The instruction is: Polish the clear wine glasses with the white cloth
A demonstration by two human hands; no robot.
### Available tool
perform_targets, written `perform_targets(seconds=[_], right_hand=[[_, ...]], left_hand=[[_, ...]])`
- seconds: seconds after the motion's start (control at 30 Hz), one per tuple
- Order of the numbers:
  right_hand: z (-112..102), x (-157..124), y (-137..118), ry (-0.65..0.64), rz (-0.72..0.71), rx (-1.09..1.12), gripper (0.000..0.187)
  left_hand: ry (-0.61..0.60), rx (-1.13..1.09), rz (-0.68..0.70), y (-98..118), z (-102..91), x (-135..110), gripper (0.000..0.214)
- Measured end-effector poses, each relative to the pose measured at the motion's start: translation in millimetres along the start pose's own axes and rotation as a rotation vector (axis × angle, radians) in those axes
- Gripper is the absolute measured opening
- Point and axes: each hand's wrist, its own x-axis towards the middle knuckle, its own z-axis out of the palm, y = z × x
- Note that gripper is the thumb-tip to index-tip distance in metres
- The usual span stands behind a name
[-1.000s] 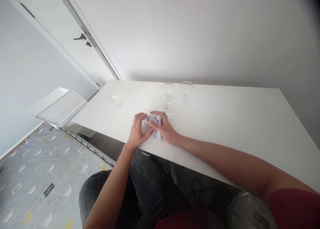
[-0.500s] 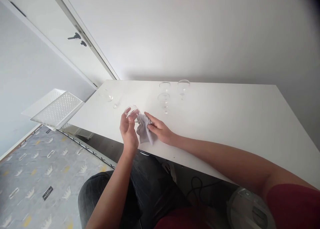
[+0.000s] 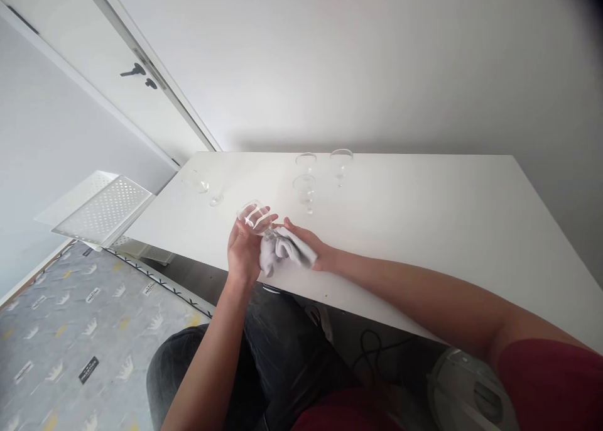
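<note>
My left hand (image 3: 242, 252) is closed round the bowl of a clear stemmed glass (image 3: 252, 216), held tilted just above the near edge of the white table (image 3: 424, 217). My right hand (image 3: 308, 249) grips a crumpled grey cloth (image 3: 282, 250) and presses it against the lower part of the glass. Three more clear stemmed glasses stand upright farther back: one (image 3: 304, 189) nearest my hands, one (image 3: 305, 162) behind it, one (image 3: 340, 163) to the right. Another clear glass (image 3: 203, 185) lies on its side at the table's left end.
A white perforated shelf (image 3: 101, 208) juts out left of the table. A door with a dark handle (image 3: 134, 71) is at the upper left. Below are my dark trousers, a patterned grey floor (image 3: 56, 349) and a round grey device (image 3: 464, 390).
My left hand lifted the glass off the table and tilted it. My right hand gathered the cloth from flat on the table and bunched it against the glass.
</note>
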Motion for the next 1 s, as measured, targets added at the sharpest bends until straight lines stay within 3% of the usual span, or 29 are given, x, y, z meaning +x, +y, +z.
perform_targets(seconds=[0.1, 0.23, 0.33, 0.4, 0.47, 0.57, 0.67, 0.8, 0.93, 1.0], right_hand=[[1.4, -2.6, -0.9, -0.080, 0.000, 0.085, 0.039], [0.7, -1.8, 7.3, -0.027, -0.115, -0.124, 0.043], [-1.2, -0.1, 9.8, -0.095, -0.107, -0.146, 0.042], [-2.4, 0.7, 7.2, -0.098, -0.067, -0.067, 0.043], [-3.4, 1.0, 2.5, -0.014, -0.061, -0.002, 0.041], [-3.9, 0.7, -3.8, 0.134, -0.094, 0.050, 0.030], [-2.6, 0.2, -5.5, 0.135, -0.115, 0.088, 0.030], [0.2, -1.4, -2.6, 0.088, -0.108, 0.125, 0.041], [-0.2, -3.7, 0.2, 0.100, -0.064, 0.063, 0.082], [-0.1, -4.1, 0.2, 0.136, -0.090, 0.015, 0.090]], left_hand=[[0.045, 0.021, 0.048, -1.7, 1.2, -1.5, 0.053], [-0.123, 0.241, 0.098, 2.1, 1.5, -9.5, 0.055], [-0.191, 0.229, 0.115, 7.5, -1.9, -12.9, 0.060], [-0.158, 0.088, 0.075, 10.8, -6.5, -12.0, 0.060], [-0.066, -0.019, 0.079, 15.2, -12.5, -9.3, 0.057], [0.067, -0.015, 0.238, 27.5, -20.7, -4.9, 0.053], [0.111, 0.075, 0.423, 43.4, -23.5, -4.0, 0.055], [0.131, 0.218, 0.582, 48.6, -18.5, -9.3, 0.055], [0.082, 0.300, 0.600, 35.5, -11.0, -16.4, 0.067], [0.057, 0.302, 0.587, 28.8, -6.7, -19.8, 0.068]])
